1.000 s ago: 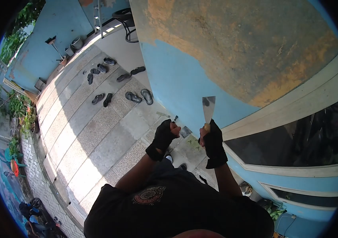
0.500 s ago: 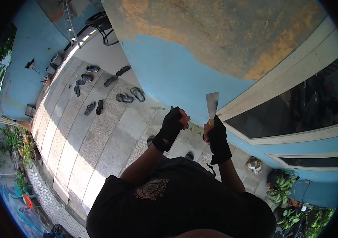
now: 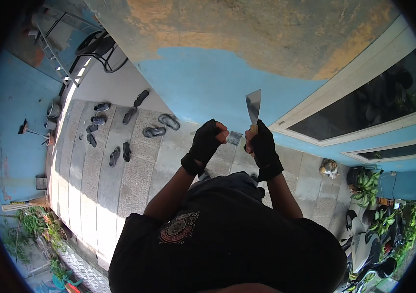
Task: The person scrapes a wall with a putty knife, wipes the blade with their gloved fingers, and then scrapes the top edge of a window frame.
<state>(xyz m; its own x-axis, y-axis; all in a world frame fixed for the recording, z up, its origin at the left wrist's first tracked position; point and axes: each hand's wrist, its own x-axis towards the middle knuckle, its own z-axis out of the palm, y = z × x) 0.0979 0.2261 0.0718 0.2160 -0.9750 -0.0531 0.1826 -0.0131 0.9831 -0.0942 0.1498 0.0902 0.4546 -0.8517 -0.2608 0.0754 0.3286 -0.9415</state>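
Observation:
My right hand, in a black fingerless glove, is closed round the handle of a putty knife. Its flat metal blade points up and away from me, in front of the blue lower part of the wall. My left hand, gloved the same way, is closed with the fingers curled in. Whether anything lies inside that fist is hidden. Both hands are raised in front of my chest, apart from each other and seemingly off the wall. Higher up, the wall has a bare, patchy grey and orange area.
White-framed windows are set in the wall on the right. Several sandals and shoes lie on the paved floor. A ladder leans at the far left. Potted plants and a motorbike stand at the lower right.
The view has turned, bringing the motorbike at the lower right into sight. Both hands sit a little higher in the picture, and the putty knife's blade has risen and shifted slightly left.

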